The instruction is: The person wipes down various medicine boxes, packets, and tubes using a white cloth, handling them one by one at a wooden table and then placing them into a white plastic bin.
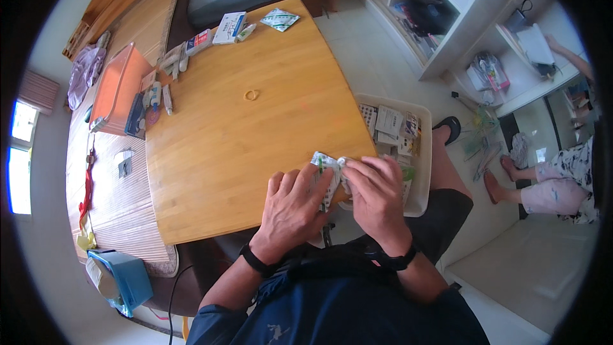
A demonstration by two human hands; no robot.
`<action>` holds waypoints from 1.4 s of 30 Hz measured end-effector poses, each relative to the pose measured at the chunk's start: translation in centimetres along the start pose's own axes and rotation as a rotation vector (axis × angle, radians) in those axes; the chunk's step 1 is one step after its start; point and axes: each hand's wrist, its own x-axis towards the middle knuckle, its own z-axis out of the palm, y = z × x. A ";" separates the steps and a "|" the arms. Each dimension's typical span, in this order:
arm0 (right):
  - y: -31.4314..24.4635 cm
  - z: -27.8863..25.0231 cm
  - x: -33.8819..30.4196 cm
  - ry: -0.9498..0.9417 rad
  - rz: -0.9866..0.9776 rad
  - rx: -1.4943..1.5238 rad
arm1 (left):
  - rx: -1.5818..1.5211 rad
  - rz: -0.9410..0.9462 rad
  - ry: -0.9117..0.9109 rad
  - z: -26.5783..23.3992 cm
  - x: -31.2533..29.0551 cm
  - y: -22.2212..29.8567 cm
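Observation:
Near the front right corner of the wooden table (211, 172), a small white-and-green packet (324, 161) is between my hands. My left hand (290, 207) has its fingers bent and closed on the packet's left side. At its right side, my right hand (378, 198) pinches a small white piece (343, 163). Whether that piece is part of the packet I cannot tell, since fingers cover most of it. Farther off, a yellow rubber band (251, 95) lies on the tabletop.
A white bin (419, 185) of medicine boxes stands beside the table's right edge. Along the far left edge lie tubes, a white box (229, 28) and a green-and-white packet (280, 19). An orange basket (121, 89) is at left. Another person (555, 185) stands by the shelves.

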 end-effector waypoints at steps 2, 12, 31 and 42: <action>-0.6 0.4 0.6 0.006 -0.017 0.008 | -0.004 -0.012 -0.006 0.2 -0.1 0.2; -2.3 -0.4 -2.8 -0.065 -0.053 0.091 | 0.041 -0.048 -0.003 0.6 -0.6 0.6; -1.3 -1.3 -1.7 0.092 0.035 0.185 | -0.118 -0.001 0.227 1.9 -1.8 0.0; -1.9 0.8 1.0 0.041 -0.033 0.096 | -0.005 -0.388 0.366 0.3 -0.9 -0.5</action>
